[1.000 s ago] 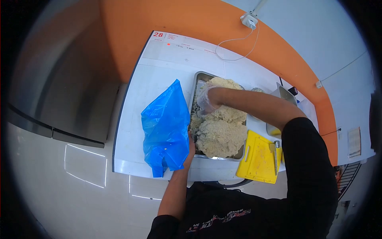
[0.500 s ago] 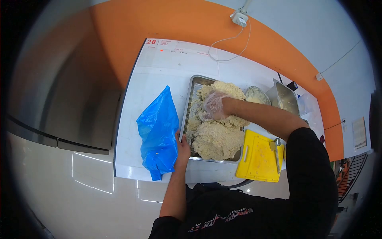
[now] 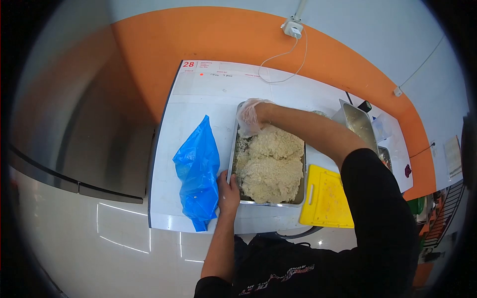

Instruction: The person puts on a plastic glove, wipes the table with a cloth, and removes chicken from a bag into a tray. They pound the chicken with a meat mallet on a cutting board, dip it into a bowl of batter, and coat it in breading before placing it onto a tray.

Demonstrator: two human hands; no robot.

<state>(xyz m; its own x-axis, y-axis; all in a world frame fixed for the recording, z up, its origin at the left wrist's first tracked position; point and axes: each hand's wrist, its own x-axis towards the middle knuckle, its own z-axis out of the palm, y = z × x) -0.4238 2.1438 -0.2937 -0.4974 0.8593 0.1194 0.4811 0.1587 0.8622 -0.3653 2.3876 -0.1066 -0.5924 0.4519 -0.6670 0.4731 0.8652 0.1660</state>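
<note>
A metal tray on the white table holds a large heap of pale, crumbly, dough-like food. My left hand grips the tray's left rim near the front corner, its bare fingers curled at the edge. At the tray's far left corner is my right hand, in a clear plastic glove, against the far edge of the heap. Its fingers are hidden by the glove and wrist, so whether they hold any food does not show. Left of the tray lies a crumpled blue plastic bag, close to my left hand.
A yellow cutting board lies right of the tray, partly under my right sleeve. Beyond my right arm stands a deep steel container. A charger with a white cable hangs at the wall.
My right hand has moved from the middle of the heap to the tray's far left corner. My left hand stays on the rim. My right arm now hides the blade on the board.
</note>
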